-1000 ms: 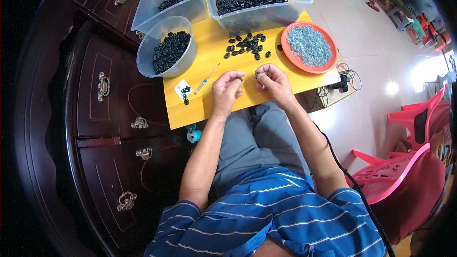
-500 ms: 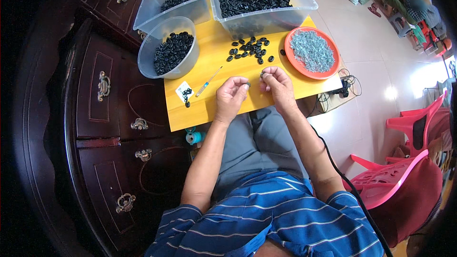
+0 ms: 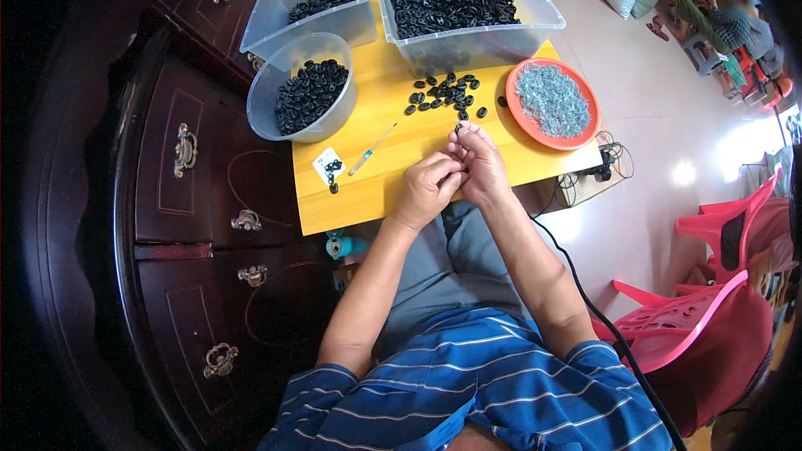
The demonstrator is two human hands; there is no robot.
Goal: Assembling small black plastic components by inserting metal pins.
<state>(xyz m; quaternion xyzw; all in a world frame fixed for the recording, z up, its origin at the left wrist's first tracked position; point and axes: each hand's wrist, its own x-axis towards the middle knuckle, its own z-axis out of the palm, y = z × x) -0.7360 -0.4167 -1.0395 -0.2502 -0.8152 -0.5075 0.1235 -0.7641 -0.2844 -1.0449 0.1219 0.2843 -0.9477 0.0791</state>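
Note:
My right hand (image 3: 482, 165) is closed, with a small black oval plastic piece (image 3: 459, 127) pinched at its fingertips. My left hand (image 3: 428, 190) is drawn up against the right palm, its thumb and fingers pinched together. Whatever lies in that left pinch is hidden. Both hands hover over the near edge of the yellow table (image 3: 368, 200). Just beyond them lies a loose group of black oval pieces (image 3: 443, 92). An orange-red plate (image 3: 520, 121) heaped with small silvery metal parts (image 3: 551, 100) stands to their right.
Two clear bins (image 3: 476, 38) (image 3: 342, 29) and a round tub (image 3: 326, 121) hold black pieces. Left of my hands lie a thin screwdriver-like tool (image 3: 372, 150) and a white card (image 3: 322, 169) with black pieces. A dark cabinet (image 3: 217, 117) borders the left; pink chairs (image 3: 685, 317) stand right.
My left hand has moved right and now meets the right hand; the dark piece seen at its fingertips is out of sight. The view has shifted slightly.

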